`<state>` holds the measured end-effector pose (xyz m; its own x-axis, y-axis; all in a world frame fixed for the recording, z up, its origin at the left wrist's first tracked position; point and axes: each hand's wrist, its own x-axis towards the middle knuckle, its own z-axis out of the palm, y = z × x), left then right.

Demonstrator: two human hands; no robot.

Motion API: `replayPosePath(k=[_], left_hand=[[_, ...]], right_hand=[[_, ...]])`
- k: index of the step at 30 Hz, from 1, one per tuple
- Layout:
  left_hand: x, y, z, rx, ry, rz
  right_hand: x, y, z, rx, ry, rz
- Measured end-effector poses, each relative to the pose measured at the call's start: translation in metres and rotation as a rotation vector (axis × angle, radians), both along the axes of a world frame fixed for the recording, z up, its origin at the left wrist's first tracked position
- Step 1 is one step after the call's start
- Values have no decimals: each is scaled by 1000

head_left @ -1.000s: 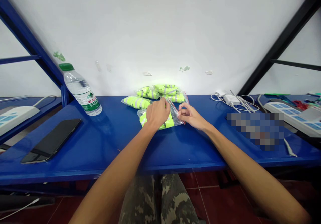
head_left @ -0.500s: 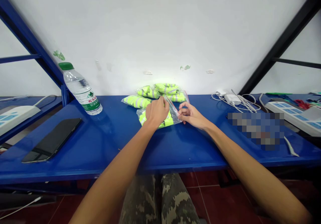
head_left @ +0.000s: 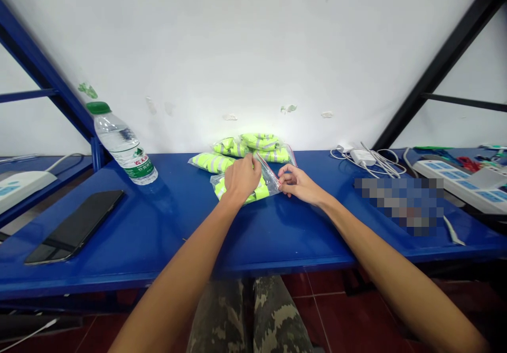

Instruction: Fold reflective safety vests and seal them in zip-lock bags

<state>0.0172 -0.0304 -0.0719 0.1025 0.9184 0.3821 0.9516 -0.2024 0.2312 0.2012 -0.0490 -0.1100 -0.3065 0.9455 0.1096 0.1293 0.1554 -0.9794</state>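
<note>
A clear zip bag (head_left: 260, 190) with folded neon-yellow fabric and pale reflective strips lies on the blue table (head_left: 273, 237). My left hand (head_left: 242, 178) is closed over the bag's upper part, its fingertips at the far end of the red-lined zip edge. With thumb and fingers, my right hand (head_left: 297, 184) pinches the near right corner of that edge. Behind my left hand is a similar filled bag (head_left: 212, 161). More of these bags (head_left: 261, 142) lie heaped against the wall. My left hand hides part of the held bag.
A water bottle (head_left: 127, 152) with a green cap stands to the left, behind a black phone (head_left: 75, 226). On the right lie a white charger with cables (head_left: 364, 156), a blurred-out item (head_left: 404, 202) and a power strip (head_left: 463, 184). The white wall (head_left: 198, 68) closes off the back.
The whole view has shifted slightly, so most things sit a little farther left. Both hands keep their hold on the bag's zip edge, with hardly any movement.
</note>
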Motion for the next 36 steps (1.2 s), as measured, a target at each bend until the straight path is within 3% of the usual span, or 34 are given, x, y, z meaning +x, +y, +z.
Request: replayPosePath(k=[24,31,36], left_hand=[[-5,6,-1,1,-40,60],[-7,7,2,7,-80,8],[-17,14,9,-85,-77,-125]], right_hand=[[-8,-2,-3,22,-24,-11],[-9,-1,1,7,-5,-82],[-7,3,-2,32,67,-178]])
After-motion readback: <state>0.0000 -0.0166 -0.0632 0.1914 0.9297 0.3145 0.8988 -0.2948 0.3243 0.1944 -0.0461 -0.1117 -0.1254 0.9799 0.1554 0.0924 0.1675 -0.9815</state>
